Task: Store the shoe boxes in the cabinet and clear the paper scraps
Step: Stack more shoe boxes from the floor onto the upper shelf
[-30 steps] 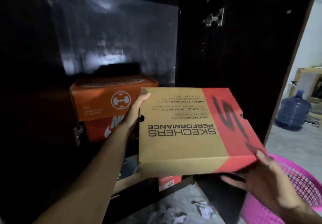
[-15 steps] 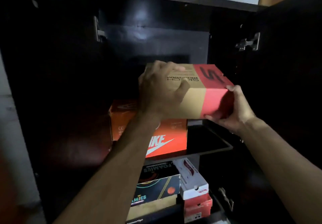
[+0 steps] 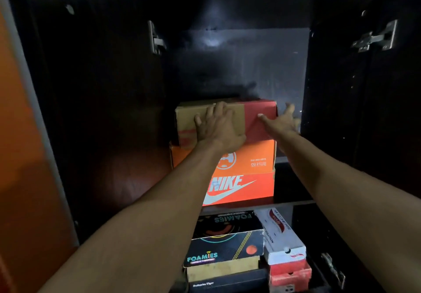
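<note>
The tan and red shoe box lies on top of the orange Nike box on the upper shelf of the dark cabinet. My left hand presses flat against the box's front face with straight fingers. At the box's right front corner is my right hand, open, with the thumb on the red face and fingers past the side. No paper scraps are in view.
On the lower shelf sit a black Foamies box, a white and red box and other boxes under them. Both cabinet doors stand open, with hinges showing. An orange surface fills the left edge.
The tan and red box went from being held in the air onto the orange box in the cabinet. Both hands loosened from gripping it to lying flat against it.
</note>
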Tool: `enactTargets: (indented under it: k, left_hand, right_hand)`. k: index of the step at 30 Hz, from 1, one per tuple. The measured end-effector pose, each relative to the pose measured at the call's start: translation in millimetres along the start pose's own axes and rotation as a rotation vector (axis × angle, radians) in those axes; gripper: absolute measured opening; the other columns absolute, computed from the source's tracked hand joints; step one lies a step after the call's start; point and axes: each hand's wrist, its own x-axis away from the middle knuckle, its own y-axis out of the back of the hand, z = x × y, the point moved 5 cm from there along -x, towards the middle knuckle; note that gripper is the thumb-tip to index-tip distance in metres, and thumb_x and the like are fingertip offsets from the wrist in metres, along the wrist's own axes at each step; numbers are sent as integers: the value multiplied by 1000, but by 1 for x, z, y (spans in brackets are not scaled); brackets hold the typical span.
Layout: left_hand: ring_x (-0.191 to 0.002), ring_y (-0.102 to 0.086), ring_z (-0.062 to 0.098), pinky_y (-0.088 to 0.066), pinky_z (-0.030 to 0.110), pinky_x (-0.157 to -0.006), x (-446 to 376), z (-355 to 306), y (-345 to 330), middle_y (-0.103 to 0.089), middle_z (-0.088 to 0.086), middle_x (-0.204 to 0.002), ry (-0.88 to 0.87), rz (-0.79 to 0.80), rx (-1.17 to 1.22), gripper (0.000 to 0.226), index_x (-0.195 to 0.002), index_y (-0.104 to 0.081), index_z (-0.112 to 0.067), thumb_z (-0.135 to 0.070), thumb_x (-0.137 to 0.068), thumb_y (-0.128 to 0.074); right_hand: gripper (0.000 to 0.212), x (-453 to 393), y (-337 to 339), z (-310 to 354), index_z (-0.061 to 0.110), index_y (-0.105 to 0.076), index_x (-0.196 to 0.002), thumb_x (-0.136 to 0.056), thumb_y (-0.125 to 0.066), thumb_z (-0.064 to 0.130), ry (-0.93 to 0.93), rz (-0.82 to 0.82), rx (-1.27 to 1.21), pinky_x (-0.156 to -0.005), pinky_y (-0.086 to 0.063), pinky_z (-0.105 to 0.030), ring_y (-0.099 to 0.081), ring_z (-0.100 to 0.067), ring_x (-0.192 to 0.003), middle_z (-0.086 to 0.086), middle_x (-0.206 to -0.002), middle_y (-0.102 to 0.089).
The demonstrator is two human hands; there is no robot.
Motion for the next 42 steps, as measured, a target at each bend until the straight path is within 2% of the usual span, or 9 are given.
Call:
enactTargets:
  k: [2, 6, 12, 15, 18, 25, 31, 37, 42]
  left_hand:
    - [-147, -27, 23, -24, 56, -118, -5, 7, -2, -30, -4, -158, 12, -9, -28, 80, -144, -46, -29, -61, -75, -71]
    - [-154, -17, 22, -22, 57, -120, -11, 25, -9, -19, -5, -166, 49, 42, -40, 83, -150, -38, -30, -56, -78, -70]
    - [-159, -6, 23, -19, 57, -122, -16, 27, -15, -10, -3, -170, 62, 108, -22, 87, -156, -31, -29, -54, -83, -70]
    - [-152, -25, 29, -29, 49, -120, -6, 19, -16, -29, 5, -163, 42, -43, 116, 79, -150, -42, -25, -50, -81, -73]
    - [-131, -49, 32, -45, 45, -104, 11, -1, -21, -51, 7, -141, 1, -212, 282, 64, -136, -57, -26, -46, -76, -70]
    - [-109, -59, 29, -50, 41, -90, 58, -83, -45, -62, 3, -114, -156, -286, 654, 44, -114, -68, -25, -40, -73, -58]
    - [-98, -64, 23, -52, 34, -85, 130, -179, -76, -64, 2, -104, -351, -189, 953, 35, -111, -70, -19, -33, -79, -64]
    - [-92, -65, 16, -55, 38, -80, 231, -299, -100, -65, -2, -98, -534, 61, 1164, 27, -108, -70, -22, -26, -82, -67]
    - [-86, -66, 18, -55, 36, -79, 334, -397, -113, -68, 0, -94, -717, 303, 1280, 25, -103, -70, -17, -27, -81, -64]
  right_hand:
    - [83, -7, -16, 3, 42, -27, -145, -76, -71, 60, 113, 58, 57, -98, -51, -62, -57, -43, -125, -14, -139, -55]
    - [66, -14, -36, 5, 34, -42, -135, -82, -75, 54, 145, 60, 98, -101, -47, -62, -58, -35, -122, -4, -128, -64]
    - [68, -16, -32, -8, 30, -44, -141, -82, -77, 38, 116, 105, 152, -101, -52, -55, -62, -36, -120, -10, -130, -62]
    - [72, -2, -18, -15, 25, -36, -152, -90, -72, 25, 134, 89, 114, -99, -55, -51, -63, -36, -118, -16, -132, -61]
    - [62, 22, 9, -21, 26, -44, -144, -90, -72, 31, 197, 26, 89, -91, -59, -49, -68, -30, -106, -12, -121, -67]
    - [40, 94, 104, -52, 23, -60, -126, -87, -72, 23, 343, -26, 68, -92, -59, -41, -72, -14, -91, 4, -96, -71]
    - [37, 163, 214, -110, 23, -63, -122, -86, -71, 21, 303, -99, 173, -93, -58, -36, -71, -11, -93, 4, -100, -73]
    - [26, 254, 345, -182, 9, -65, -115, -88, -65, 9, 178, -298, 303, -75, -55, -21, -67, -4, -78, 4, -88, -71]
    - [22, 356, 450, -241, 12, -68, -111, -89, -67, 9, -6, -480, 419, -71, -57, -22, -71, -16, -77, -2, -83, -74]
